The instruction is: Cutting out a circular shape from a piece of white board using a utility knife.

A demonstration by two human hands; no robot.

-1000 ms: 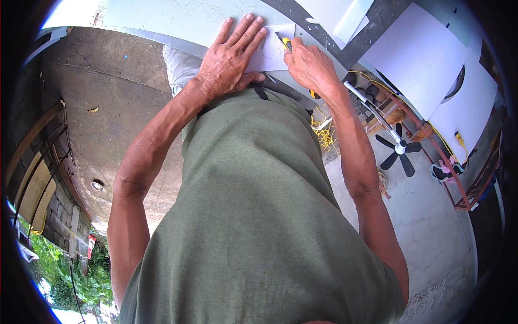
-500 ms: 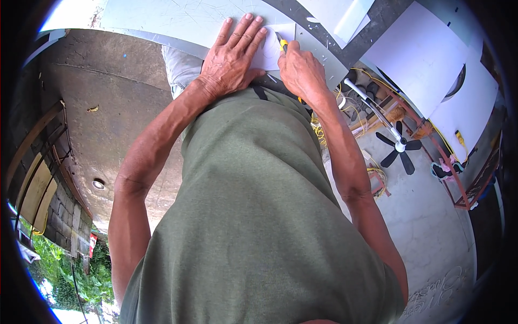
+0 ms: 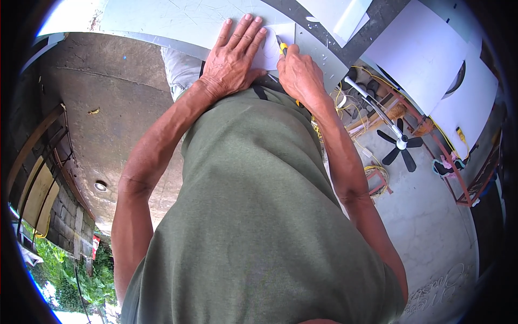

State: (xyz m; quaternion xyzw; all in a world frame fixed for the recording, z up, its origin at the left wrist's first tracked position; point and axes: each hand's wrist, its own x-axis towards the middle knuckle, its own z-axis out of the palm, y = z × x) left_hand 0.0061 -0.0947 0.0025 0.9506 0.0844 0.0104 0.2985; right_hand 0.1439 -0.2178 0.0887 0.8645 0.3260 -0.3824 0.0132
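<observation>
My left hand (image 3: 231,59) lies flat with fingers spread, pressing on the left part of a small white sheet (image 3: 286,33). In my right hand (image 3: 300,73) is a yellow and black utility knife (image 3: 283,48), its blade pointing away from me with the tip at the sheet. A faint curved line shows on the sheet beside the blade. Both hands rest over the near edge of a pale, scratched work board (image 3: 167,16). Part of the sheet is hidden under my left fingers.
Small white scraps lie on the board's right side. Larger white sheets (image 3: 415,48) stand farther right. Beyond my right forearm are a black-bladed fan (image 3: 401,143), a reddish metal frame (image 3: 458,181) and coiled yellow cord (image 3: 377,178). Bare concrete floor (image 3: 108,129) spreads at left.
My right hand and the utility knife have shifted very slightly, toward me and to the left. My left hand stays flat in the same place on the sheet.
</observation>
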